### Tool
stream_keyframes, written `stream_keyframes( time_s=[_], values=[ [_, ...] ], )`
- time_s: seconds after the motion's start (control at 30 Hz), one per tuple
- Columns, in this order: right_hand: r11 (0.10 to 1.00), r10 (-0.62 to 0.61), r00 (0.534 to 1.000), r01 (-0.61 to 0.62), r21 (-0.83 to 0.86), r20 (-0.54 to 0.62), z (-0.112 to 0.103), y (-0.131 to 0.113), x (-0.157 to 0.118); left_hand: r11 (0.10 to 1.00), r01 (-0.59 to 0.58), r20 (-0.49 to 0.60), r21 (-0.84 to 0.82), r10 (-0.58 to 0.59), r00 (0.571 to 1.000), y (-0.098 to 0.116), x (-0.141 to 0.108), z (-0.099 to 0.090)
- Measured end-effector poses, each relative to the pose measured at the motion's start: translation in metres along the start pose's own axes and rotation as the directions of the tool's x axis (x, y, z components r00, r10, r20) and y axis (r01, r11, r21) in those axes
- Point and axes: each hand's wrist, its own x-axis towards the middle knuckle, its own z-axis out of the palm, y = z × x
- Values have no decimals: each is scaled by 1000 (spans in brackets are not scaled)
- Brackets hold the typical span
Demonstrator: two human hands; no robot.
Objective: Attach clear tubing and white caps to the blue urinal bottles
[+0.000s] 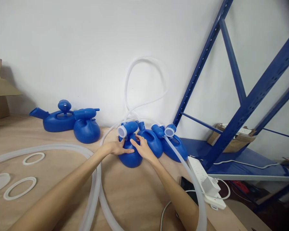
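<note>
Both my hands are on a blue plastic urinal bottle point(130, 161) that stands at the back of the table near the wall. My left hand point(116, 147) grips its left side, thumb across the front. On the right side lies my right hand point(142, 147), its thumb on the upper body and its fingers curled behind. A blue spout with a white-rimmed mouth point(122, 131) tops the bottle, pointing left and toward me. Just right of it are two more blue bottles point(152, 146) with handles, close together. A translucent hose point(183, 158) runs from the rightmost one toward me.
Two other blue bottles point(87, 133) stand at the back left. White rings point(20, 188) and a hose point(62, 147) lie on the left of the table. On the right are a power strip point(197, 168), a dark phone point(189, 186) and a blue metal rack point(250, 91). A cardboard box point(0, 106) is far left.
</note>
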Motion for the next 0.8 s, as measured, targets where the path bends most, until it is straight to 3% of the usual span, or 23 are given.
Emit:
stream_keyframes(
  time_s=[0.2,0.27,0.33,0.43,0.5,0.6,0.67,0.8],
  values=[
    [993,-105,994,104,-59,-9,-14,-18,-6,987,-137,-276,-85,109,955,-24,22,11],
    [982,-161,986,164,-92,37,-15,-31,-13,982,-156,-310,-107,116,944,-34,25,9],
    [965,-221,970,233,-118,105,-12,-43,-22,977,-169,-299,-129,125,946,-47,23,-4],
    [933,-293,929,330,-146,226,-1,-60,-38,981,-125,-324,-145,72,943,-78,8,-42],
    [916,-315,900,372,-152,302,8,-72,-48,989,-20,-443,-146,-47,895,-103,-6,-71],
    [911,-293,861,383,-152,415,21,-89,-54,965,178,-613,-193,-260,746,-135,-21,-95],
    [924,-252,848,354,-145,465,32,-101,-50,950,229,-645,-211,-312,698,-148,-20,-91],
    [951,-214,856,293,-101,470,54,-114,-26,965,192,-689,-177,-261,676,-152,-3,-60]
  ],
)
